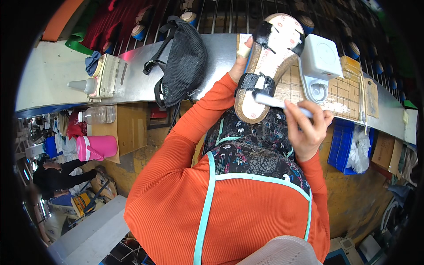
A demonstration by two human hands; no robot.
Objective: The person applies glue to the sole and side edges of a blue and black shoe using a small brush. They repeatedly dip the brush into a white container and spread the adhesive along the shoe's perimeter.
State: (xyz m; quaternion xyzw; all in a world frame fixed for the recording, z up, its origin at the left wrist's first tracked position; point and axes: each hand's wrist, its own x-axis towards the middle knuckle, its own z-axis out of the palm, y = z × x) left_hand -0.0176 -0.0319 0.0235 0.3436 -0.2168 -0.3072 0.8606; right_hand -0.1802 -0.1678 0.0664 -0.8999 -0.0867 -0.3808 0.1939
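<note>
My left hand [242,59] grips the side of a sandal [258,62] held with its underside up. The sandal has a pale bottom, a brown cork-like rim and black strap ends folded over it at the toe and near the heel. A finger of that hand has a tan wrap on it. My right hand [309,126] pinches a white-handled brush [270,100], blurred by motion. Its dark tip is at the heel part of the sandal, beside the rear strap; whether it touches cannot be made out. Just right of the sandal stands a white dispenser [321,57] with a round cup at its front.
A black mesh bag [183,62] lies on the metal bench [221,55], left of my arm. Farther left is a box with a white nozzle bottle [81,85]. Below hang a pink jug [97,148] and a blue crate [342,145]. A roller rack with shoes runs behind; another person is far left.
</note>
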